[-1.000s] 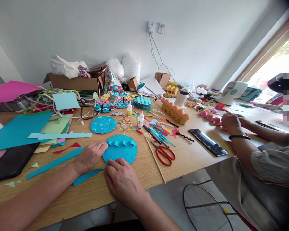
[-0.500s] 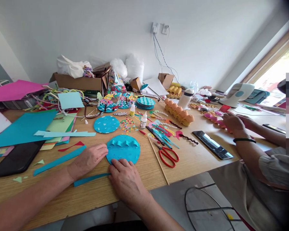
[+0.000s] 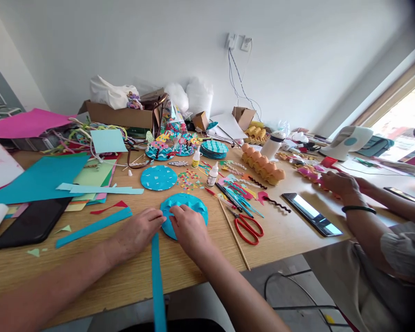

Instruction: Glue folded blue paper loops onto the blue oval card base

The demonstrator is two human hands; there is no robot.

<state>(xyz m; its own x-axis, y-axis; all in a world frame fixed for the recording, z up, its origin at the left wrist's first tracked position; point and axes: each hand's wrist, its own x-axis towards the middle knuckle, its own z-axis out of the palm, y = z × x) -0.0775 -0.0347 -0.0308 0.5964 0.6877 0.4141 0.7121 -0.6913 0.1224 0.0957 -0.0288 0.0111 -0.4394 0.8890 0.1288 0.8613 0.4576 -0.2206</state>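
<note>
A round blue disc lies on the table in front of me, with a row of raised paper waves across it, partly covered by my right hand. My left hand is closed at the disc's left edge, its fingertips pinching a blue paper strip that hangs down past the table's front edge. Over the disc, my right hand has its fingers bent together, close to the left fingertips. What lies between the right fingertips is hidden. A second blue strip rests left of my left hand.
Red-handled scissors and a wooden stick lie right of the disc. Behind stand glue bottles, a speckled blue disc and an egg carton. A phone lies near another person's hands.
The strip has swung from lying leftward to hanging toward me. My right hand has moved up onto the disc, and my left hand has come closer to it. The view has shifted slightly left.
</note>
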